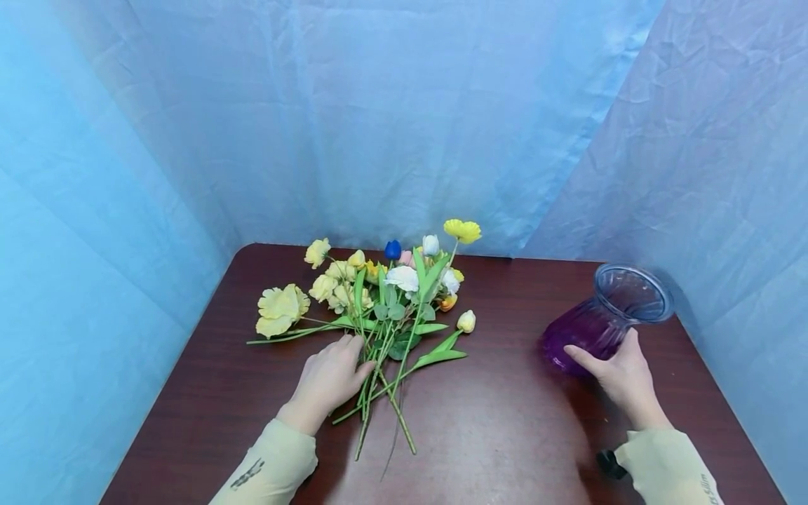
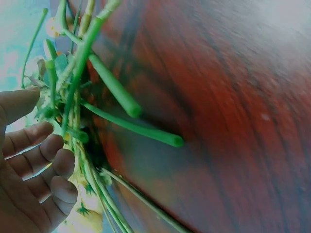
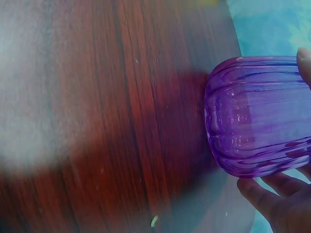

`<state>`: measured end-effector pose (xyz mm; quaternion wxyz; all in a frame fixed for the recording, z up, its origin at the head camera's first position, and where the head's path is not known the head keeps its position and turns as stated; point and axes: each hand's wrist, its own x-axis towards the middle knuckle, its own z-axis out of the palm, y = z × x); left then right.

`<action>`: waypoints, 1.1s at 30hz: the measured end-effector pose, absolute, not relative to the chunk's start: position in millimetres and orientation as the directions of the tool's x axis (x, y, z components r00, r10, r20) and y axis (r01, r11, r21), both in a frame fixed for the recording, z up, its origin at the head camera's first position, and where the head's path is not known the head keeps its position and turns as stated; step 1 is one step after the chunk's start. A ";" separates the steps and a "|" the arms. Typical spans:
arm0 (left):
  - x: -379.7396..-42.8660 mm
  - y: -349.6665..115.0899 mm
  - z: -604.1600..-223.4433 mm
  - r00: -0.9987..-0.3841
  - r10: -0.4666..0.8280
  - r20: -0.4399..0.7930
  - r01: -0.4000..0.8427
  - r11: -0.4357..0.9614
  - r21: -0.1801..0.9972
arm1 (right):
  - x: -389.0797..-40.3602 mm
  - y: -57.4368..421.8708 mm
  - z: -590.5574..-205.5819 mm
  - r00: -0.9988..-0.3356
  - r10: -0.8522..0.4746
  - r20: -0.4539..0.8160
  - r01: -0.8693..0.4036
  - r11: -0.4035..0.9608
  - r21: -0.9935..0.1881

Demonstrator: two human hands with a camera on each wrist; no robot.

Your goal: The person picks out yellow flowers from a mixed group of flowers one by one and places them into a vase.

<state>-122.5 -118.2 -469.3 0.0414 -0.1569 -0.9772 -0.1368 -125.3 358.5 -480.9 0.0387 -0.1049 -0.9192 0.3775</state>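
At the frame's right, the right hand [image 1: 628, 382] has its grip around the tilted vase [image 1: 579, 330], apparently to steady it, while the left hand [image 1: 331, 375], its grip loose and empty, is beside the central flowers' [image 1: 402, 278] stems [image 1: 404, 429], probably to spare the blooms.

Small lettering [image 1: 707, 489] on the right sleeve [image 1: 663, 459] cannot be read with certainty. Dark print [image 1: 247, 474] on the left sleeve [image 1: 278, 449] is illegible

A ribbed purple vase [image 1: 583, 331] is held tilted; mixed yellow, white, blue and orange flowers [image 1: 401, 279] are heaped on the table [image 1: 492, 421], stems crossed.
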 end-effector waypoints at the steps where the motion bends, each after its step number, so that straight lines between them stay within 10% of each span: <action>1: -123.2 -115.9 -468.4 -0.948 0.295 0.120 0.317 0.911 0.265 | -125.8 356.6 -481.1 -0.976 0.219 -0.005 0.160 0.697 -0.699; 33: -142.2 -90.1 -468.5 -0.981 0.196 -0.009 0.182 0.926 0.330 | -127.1 333.4 -481.5 -0.979 0.199 0.033 0.125 0.727 -0.676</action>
